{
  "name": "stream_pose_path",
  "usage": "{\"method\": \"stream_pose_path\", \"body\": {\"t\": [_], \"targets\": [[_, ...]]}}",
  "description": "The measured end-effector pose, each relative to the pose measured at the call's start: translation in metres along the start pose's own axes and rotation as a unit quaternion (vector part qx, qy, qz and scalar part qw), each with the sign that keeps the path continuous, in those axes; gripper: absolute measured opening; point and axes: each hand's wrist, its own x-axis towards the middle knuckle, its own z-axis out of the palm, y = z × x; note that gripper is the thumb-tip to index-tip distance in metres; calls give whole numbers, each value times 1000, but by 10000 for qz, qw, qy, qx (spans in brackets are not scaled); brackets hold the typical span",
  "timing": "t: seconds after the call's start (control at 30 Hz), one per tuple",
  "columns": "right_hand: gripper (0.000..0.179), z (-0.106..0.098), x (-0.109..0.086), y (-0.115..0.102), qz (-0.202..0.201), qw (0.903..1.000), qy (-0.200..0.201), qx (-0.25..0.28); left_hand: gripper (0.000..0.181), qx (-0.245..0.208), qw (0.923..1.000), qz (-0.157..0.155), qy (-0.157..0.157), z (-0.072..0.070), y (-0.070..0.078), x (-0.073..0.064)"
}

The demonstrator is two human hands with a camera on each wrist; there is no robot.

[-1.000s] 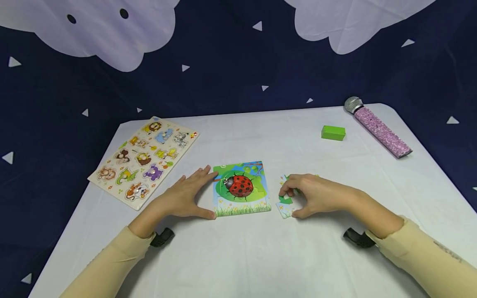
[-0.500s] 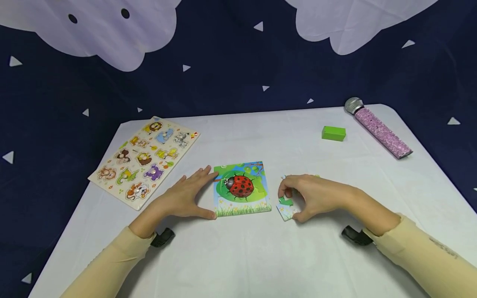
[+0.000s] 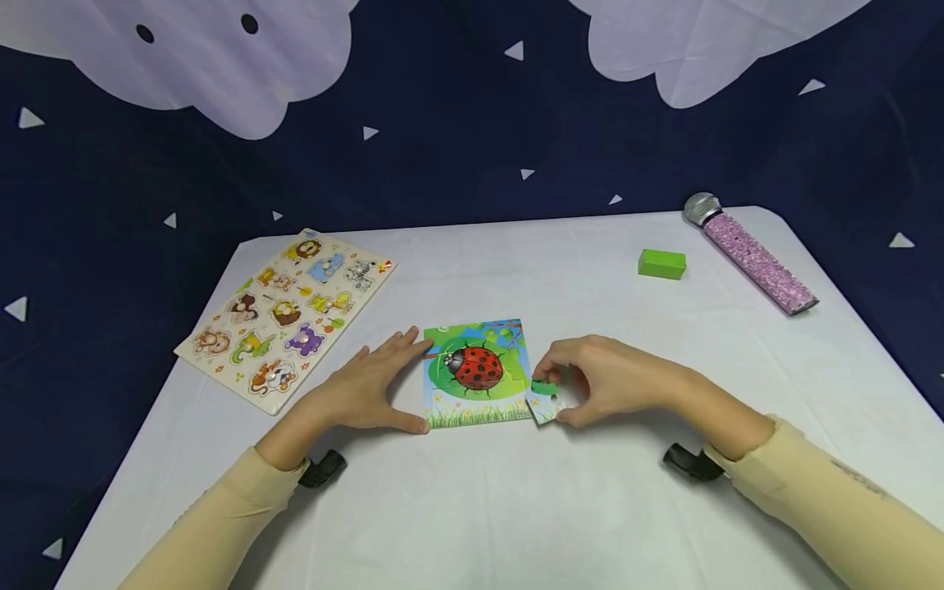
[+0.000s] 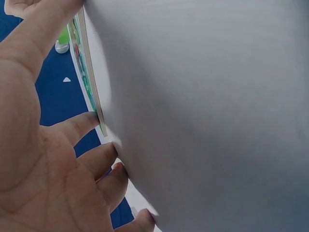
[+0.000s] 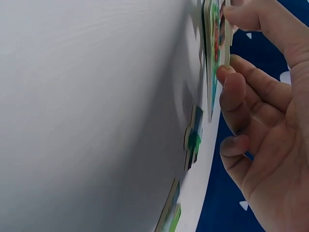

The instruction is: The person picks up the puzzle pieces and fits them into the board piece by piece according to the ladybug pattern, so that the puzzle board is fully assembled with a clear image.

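A square ladybug jigsaw puzzle [image 3: 475,373] lies flat on the white tablecloth in the head view. My left hand [image 3: 372,383] rests at its left side, fingers spread, with a fingertip and the thumb against the edge. Between the thumb and fingers of my right hand [image 3: 615,377] is a puzzle piece [image 3: 544,403], pale blue with a green patch. This piece overlaps the puzzle's lower right edge in the head view. In the right wrist view it is raised above the puzzle's surface. Two loose puzzle pieces [image 5: 194,137] lie on the cloth there, hidden behind the right hand in the head view.
At the left lies a wooden animal peg puzzle [image 3: 283,319]. A green block [image 3: 661,264] stands at the back right, beside a glittery pink microphone [image 3: 760,260]. Behind the table hangs a dark blue curtain [image 3: 442,164] with white shapes.
My right hand has lifted the pinched puzzle piece and carried it left, from beside the loose pieces to the ladybug puzzle's right edge. The left hand has stayed in place.
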Motion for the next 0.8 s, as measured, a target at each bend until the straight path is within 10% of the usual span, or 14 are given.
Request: {"method": "stream_pose_path", "body": {"t": [0.8], "targets": [[38, 25, 56, -39, -155, 9980, 447, -412, 124, 0, 10000, 7, -4, 0, 0, 0]]}}
